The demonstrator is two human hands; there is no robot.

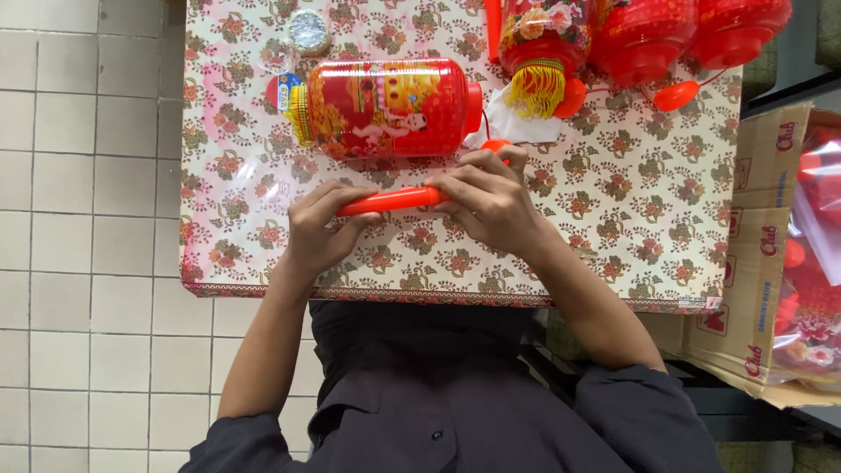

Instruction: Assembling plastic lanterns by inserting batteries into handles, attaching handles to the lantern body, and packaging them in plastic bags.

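Both my hands hold a thin orange-red plastic stick (pixel 385 201) level over the table. My left hand (pixel 322 228) pinches its left end with thumb and fingers. Around its right end my right hand (pixel 492 200) is closed, and a small round orange cap (pixel 496 144) shows just above those fingers. Right behind the stick a red barrel-shaped lantern (pixel 385 107) with gold pictures and a yellow fringe lies on its side, not touched by either hand.
The table wears a floral plastic cloth (pixel 648 201). Several more red lanterns (pixel 644 35) with yellow tassels crowd the far right edge. A roll of tape (pixel 309 31) sits at the back. A cardboard box (pixel 771 263) of red goods stands to the right. Tiled floor (pixel 88 175) lies left.
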